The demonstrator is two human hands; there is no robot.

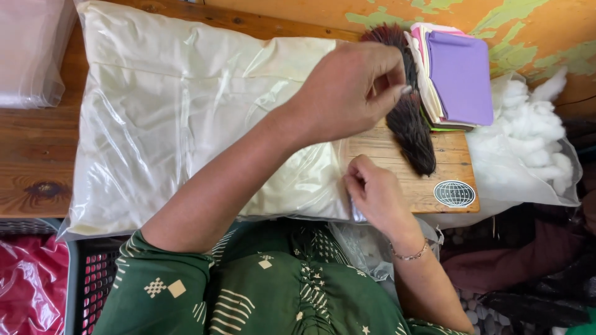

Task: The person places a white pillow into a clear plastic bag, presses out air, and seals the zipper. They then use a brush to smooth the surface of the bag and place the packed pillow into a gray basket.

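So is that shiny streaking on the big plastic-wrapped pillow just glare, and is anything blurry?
Head view: yes, soft daylight glints off the clear plastic around the cream pillow; the left hand is slightly motion-blurred at its fingertips; the right hand and the purple fabric stack look sharp; shadows are faint.

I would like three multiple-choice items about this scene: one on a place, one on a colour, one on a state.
1. Where does the white fluffy stuffing lie?
A. right of the wooden board
B. on the pillow
C. in the crate

2. Top cloth of the folded fabric stack?
A. green
B. purple
C. black

3. The cream pillow in clear plastic wrap is:
A. upright
B. rolled
C. lying flat

Answers: 1 A, it sits past the board's right edge; 2 B, purple lies uppermost; 3 C, it rests flat on the wood.
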